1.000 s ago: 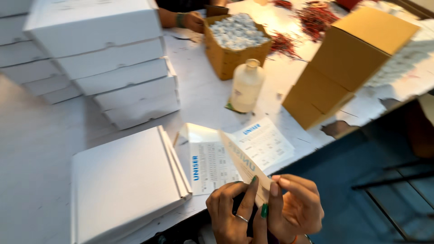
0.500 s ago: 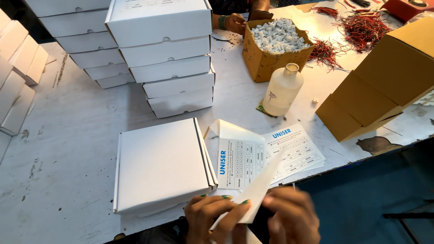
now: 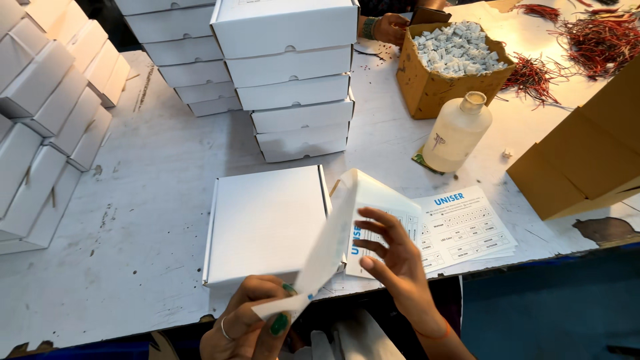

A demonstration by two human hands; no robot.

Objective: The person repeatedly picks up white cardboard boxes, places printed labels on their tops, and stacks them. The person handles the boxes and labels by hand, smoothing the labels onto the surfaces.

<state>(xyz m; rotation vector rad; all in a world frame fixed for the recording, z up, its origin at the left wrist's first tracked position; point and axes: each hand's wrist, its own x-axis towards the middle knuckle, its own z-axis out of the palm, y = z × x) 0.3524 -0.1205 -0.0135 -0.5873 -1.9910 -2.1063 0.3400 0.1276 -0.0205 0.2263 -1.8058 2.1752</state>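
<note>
My left hand [image 3: 250, 323] pinches the lower end of a white label sheet [image 3: 328, 250], holding it up on edge near the table's front. My right hand [image 3: 393, 260] is open just to the right of the sheet, fingers spread against it. A closed flat white box [image 3: 267, 223] lies on the table directly behind my left hand. A stack of printed white-and-blue label sheets [image 3: 460, 230] lies to the right of that box, partly behind my right hand.
Stacks of white boxes [image 3: 290, 80] stand behind, with more [image 3: 47, 113] at the left. A brown carton of small white pieces [image 3: 453, 63], a pale plastic bottle [image 3: 457, 133], a folded brown carton [image 3: 587, 157] and red wires [image 3: 587, 37] sit right. Another person's hand [image 3: 387, 27] rests at the back.
The view has swung left and down. My hands have raised the sheet over the white box's edge, and my right hand has opened off it with fingers spread.
</note>
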